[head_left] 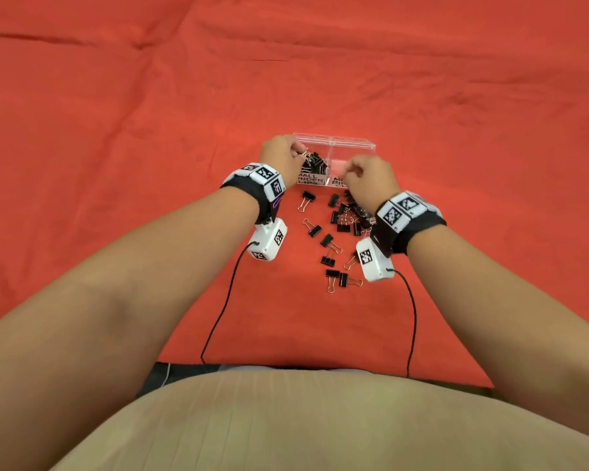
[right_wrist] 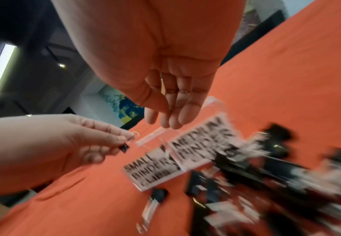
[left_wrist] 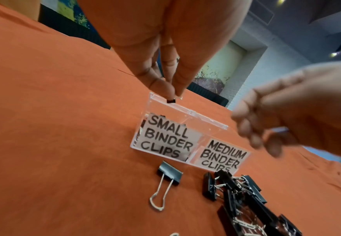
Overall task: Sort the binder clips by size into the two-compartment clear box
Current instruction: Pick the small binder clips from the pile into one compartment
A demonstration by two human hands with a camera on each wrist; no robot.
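Up close, we see a clear box sitting on a big orange cloth. The cloth has soft wrinkles and covers the whole table. The box has two parts. The left part has a paper sign that says SMALL BINDER CLIPS, and black clips are piled inside it. The right part has a sign that says MEDIUM BINDER CLIPS. We cannot tell if any clips are in that part.

Our left hand is over the small part of the box. Its thumb and fingers are pressed together and pinch one tiny black clip just above the box's back edge. Our right hand is in front of the medium part, above the box. Its fingers hang down, loosely bent, and hold nothing. The right wrist view is blurry.

On the cloth, just on our side of the box, lies a heap of black clips. One bigger clip lies alone in front of the small sign. More clips are spread out farther from the box, nearer our body.

Past the cloth, the wrist views show grey walls, ceiling lights and a blue and yellow picture.
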